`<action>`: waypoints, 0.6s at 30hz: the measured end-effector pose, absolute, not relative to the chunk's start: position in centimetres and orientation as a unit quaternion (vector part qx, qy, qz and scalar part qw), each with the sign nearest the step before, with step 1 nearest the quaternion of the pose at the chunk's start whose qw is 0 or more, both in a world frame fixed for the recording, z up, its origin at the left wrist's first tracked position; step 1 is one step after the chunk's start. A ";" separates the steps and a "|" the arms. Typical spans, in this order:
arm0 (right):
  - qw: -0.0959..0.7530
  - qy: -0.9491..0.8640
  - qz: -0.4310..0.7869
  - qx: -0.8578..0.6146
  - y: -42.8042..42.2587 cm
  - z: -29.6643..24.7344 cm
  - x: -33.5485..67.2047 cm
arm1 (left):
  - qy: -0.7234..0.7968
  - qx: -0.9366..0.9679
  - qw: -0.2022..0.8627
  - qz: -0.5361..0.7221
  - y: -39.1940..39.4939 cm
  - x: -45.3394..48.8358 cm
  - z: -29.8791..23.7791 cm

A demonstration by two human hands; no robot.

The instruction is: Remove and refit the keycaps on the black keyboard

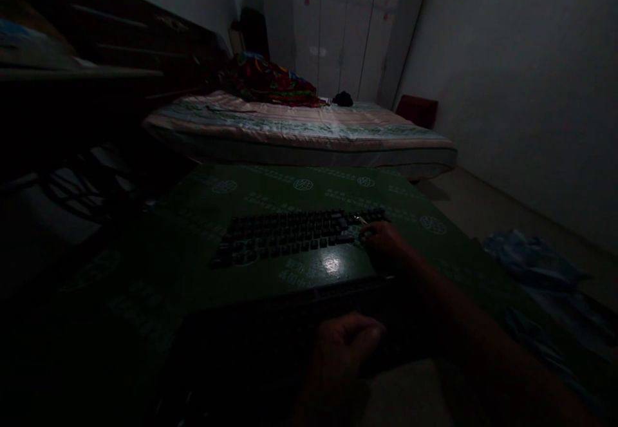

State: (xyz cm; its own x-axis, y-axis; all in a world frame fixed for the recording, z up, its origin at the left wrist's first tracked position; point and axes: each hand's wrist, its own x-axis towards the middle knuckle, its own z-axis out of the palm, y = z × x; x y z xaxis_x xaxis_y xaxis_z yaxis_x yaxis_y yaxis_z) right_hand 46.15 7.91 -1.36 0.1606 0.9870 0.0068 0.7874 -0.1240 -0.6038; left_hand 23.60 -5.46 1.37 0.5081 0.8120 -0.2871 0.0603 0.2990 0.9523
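Rows of loose black keycaps (284, 234) lie on a green board (261, 189), laid out like a keyboard. My right hand (383, 237) reaches to their right end, fingers closed on a thin shiny metal tool (359, 219). Its exact kind is too dark and small to tell. Nearer to me is a wide black keyboard (241, 337), mostly lost in shadow. Over it rests my left hand (345, 343), fingers curled in with the thumb on top. Whatever the left fingers may hold is hidden.
Beyond the board stands a bed (299, 131) with a striped cover and a red patterned blanket (270, 82). Pale wardrobe doors (333, 34) rise behind. A bluish cloth or plastic bundle (531, 256) lies to the right. Dark furniture (120, 40) lines the left.
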 end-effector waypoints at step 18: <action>0.229 -0.611 0.219 -0.725 8.0 -1.0 45.9 | 0.407 0.550 0.678 0.266 -5.5 23.6 1.8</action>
